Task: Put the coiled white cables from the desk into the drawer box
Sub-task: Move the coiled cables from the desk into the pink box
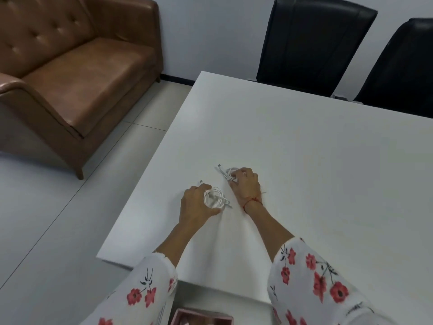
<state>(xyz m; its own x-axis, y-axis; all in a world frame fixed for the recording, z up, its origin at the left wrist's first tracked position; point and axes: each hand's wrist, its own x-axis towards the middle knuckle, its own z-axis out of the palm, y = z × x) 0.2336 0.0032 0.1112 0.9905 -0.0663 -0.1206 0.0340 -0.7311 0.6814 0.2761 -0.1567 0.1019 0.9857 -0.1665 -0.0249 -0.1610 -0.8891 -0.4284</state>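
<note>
Two coiled white cables lie on the white desk (316, 160). My left hand (195, 205) curls around the nearer coil (215, 197), fingers closed on it, thumb beneath. My right hand (246, 184) grips the farther coil (230, 174), whose plug ends stick out to the upper left. Both coils rest on or just above the desk surface. A pink drawer box (201, 319) shows at the bottom edge, below the desk's near edge, only its top rim visible.
A brown leather sofa (70, 73) stands on the tiled floor to the left of the desk. Two black chairs (311, 43) are pushed against the desk's far side. The desk's left edge runs diagonally close to my left hand.
</note>
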